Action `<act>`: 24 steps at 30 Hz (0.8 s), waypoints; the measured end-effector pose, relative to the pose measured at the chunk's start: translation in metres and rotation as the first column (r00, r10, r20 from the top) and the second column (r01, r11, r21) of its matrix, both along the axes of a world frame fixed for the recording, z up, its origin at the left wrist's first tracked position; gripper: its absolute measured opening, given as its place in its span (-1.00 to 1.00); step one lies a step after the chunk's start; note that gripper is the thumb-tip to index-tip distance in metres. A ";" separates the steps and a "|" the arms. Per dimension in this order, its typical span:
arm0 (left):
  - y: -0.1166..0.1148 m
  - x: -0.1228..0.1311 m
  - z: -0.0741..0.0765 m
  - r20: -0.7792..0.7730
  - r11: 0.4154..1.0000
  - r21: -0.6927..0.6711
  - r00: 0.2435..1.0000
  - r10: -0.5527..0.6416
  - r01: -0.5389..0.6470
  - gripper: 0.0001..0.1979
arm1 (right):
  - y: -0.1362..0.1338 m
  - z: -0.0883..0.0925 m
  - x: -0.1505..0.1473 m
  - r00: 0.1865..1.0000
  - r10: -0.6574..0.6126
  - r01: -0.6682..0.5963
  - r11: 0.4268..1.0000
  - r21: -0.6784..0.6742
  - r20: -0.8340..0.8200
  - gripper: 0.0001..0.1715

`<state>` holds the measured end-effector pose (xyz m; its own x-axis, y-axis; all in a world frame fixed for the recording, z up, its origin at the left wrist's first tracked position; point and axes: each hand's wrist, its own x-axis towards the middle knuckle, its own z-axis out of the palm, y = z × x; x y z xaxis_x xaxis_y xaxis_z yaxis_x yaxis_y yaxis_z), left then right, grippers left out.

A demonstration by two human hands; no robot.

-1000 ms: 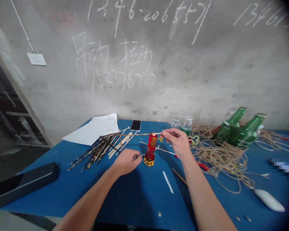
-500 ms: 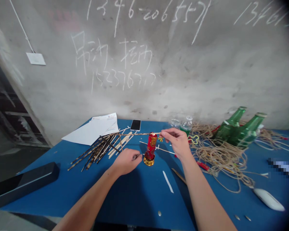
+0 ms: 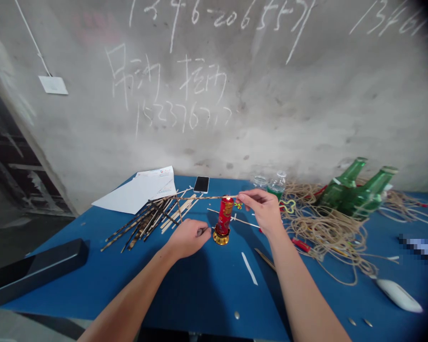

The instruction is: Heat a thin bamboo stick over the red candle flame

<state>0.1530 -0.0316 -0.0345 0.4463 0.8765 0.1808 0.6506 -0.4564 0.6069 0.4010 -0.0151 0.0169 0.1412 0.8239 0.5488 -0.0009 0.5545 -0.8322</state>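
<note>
In the head view a red candle (image 3: 224, 213) with gold markings stands upright on a gold base, a small flame at its top. My right hand (image 3: 262, 209), at the candle's right, pinches one end of a thin, brown-mottled stick (image 3: 196, 198). This stick runs level to the left, across the candle's top by the flame. My left hand (image 3: 189, 237) is low over the table, left of the candle base, its fingers curled closed. What they hold, if anything, is hidden. A short thin stick (image 3: 179, 209) rises behind that hand; whether it is gripped I cannot tell.
Scorched and pale sticks (image 3: 146, 225) lie piled at left beside white paper (image 3: 128, 192) and a phone (image 3: 201, 184). Tangled cord (image 3: 328, 232), green bottles (image 3: 367, 192) and a red lighter (image 3: 301, 245) are at right. A long black box (image 3: 39, 273) sits front left.
The flame at the candle's top shows brighter by the stick. Both hands and the stick have stayed nearly in place; the view has shifted very slightly.
</note>
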 end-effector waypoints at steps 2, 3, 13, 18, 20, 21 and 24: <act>0.000 0.000 0.000 0.002 1.000 -0.002 1.000 0.001 -0.001 -0.57 | -0.001 0.001 -0.001 1.000 -0.010 0.010 1.000 0.003 0.000 -0.83; 0.000 0.000 0.000 0.001 1.000 -0.003 1.000 0.001 -0.001 -0.58 | -0.001 0.001 -0.001 1.000 -0.014 0.014 1.000 0.003 0.002 -0.83; -0.001 0.001 0.002 -0.012 1.000 -0.001 1.000 0.001 -0.001 -0.58 | 0.001 -0.003 0.000 0.999 -0.029 0.028 1.000 0.012 0.033 -0.82; -0.001 0.001 0.001 -0.014 1.000 -0.006 1.000 0.001 -0.001 -0.57 | 0.001 -0.003 -0.001 0.998 -0.034 0.034 0.999 0.012 0.044 -0.83; -0.001 0.001 0.002 -0.016 1.000 -0.010 1.000 0.002 -0.002 -0.57 | 0.000 -0.003 -0.001 0.998 -0.038 0.038 0.999 0.010 0.048 -0.83; -0.001 0.001 0.002 -0.015 1.000 -0.014 1.000 0.003 -0.003 -0.57 | 0.000 -0.003 -0.001 0.998 -0.042 0.042 0.999 0.009 0.052 -0.83; -0.001 0.002 0.003 -0.015 1.000 -0.020 1.000 0.005 -0.006 -0.57 | 0.001 -0.004 -0.001 0.997 -0.045 0.045 0.999 0.009 0.063 -0.84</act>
